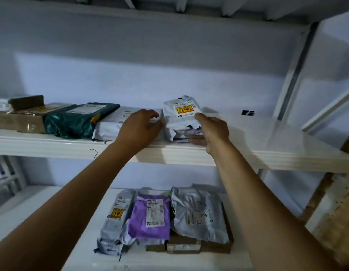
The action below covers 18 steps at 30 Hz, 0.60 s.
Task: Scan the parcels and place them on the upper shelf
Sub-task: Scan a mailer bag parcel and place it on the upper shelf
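Observation:
A white parcel (181,116) with a yellow and red sticker lies on the upper shelf (248,141). My right hand (212,132) grips its right side, thumb on top and fingers at its front. My left hand (140,128) rests with loosely curled fingers on a flat white parcel (111,126) just left of it. Further left lie a dark green parcel (75,120) and brown cardboard boxes (23,118). On the lower shelf (52,212) sit a grey parcel (116,220), a purple parcel (151,218) and a crumpled grey parcel (199,214) on top of boxes.
A small black object (248,112) lies at the back right of the upper shelf. White shelf posts (292,75) rise on the right. A rough wooden frame (334,208) stands at the lower right.

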### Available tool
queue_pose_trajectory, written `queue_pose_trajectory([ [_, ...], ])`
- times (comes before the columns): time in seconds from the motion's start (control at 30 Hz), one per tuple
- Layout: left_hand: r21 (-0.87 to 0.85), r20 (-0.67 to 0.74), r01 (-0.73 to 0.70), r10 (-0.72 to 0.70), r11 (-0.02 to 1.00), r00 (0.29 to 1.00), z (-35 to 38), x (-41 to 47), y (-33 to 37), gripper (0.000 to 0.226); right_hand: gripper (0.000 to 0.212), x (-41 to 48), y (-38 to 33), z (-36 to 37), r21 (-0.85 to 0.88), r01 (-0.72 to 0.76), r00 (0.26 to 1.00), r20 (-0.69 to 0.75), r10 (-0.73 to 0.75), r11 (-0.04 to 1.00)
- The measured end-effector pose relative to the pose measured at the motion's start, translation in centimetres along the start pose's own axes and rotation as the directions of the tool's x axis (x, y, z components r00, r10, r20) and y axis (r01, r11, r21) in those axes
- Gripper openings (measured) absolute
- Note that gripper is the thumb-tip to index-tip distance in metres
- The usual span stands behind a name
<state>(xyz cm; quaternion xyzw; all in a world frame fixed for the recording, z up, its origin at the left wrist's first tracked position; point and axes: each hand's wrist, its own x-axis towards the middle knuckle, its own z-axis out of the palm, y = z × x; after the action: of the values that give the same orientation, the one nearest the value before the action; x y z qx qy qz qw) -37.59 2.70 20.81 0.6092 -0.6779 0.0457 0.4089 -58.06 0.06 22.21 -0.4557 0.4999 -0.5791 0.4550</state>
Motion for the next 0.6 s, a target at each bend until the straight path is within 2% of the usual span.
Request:
queue_pose_trajectory([
  [0.1, 0.197, 0.005, -0.097, 0.098, 0.976, 0.995, 1.2, -0.4, -0.8, 0.055, 0.023, 0.1, -0.1, 0.5, -0.112, 0.044, 0.999, -0.011, -0.046, 0.993],
  [0.17, 0.226, -0.007, -0.132, 0.137, 0.965, 0.991, 1.5, -0.6, -1.1, 0.059, 0.031, 0.2, 0.0, 0.8, -0.239, 0.097, 0.994, -0.024, -0.106, 0.966],
  [0.27, 0.262, 0.006, -0.141, 0.144, 0.955, 0.99, 1.7, -0.7, -1.4, 0.059, 0.047, 0.6, 0.4, 1.7, -0.572, 0.175, 0.971, -0.034, -0.236, 0.801],
  [0.37, 0.335, 0.056, -0.128, 0.116, 0.934, 0.992, 2.0, -0.7, -1.3, 0.069, 0.052, 0.7, 0.3, 1.8, -0.775, 0.172, 0.959, -0.009, -0.283, 0.608],
  [0.47, 0.347, 0.042, -0.132, 0.126, 0.928, 0.991, 2.2, -0.6, -1.6, 0.072, 0.044, 0.7, -0.4, 1.3, -0.868, 0.168, 0.967, 0.052, -0.251, 0.468],
  [0.6, 0.356, 0.03, -0.136, 0.134, 0.925, 0.991, 2.5, -0.6, -1.7, 0.074, 0.044, 1.3, -0.8, 1.9, -0.905, 0.164, 0.978, 0.095, -0.188, 0.392],
])
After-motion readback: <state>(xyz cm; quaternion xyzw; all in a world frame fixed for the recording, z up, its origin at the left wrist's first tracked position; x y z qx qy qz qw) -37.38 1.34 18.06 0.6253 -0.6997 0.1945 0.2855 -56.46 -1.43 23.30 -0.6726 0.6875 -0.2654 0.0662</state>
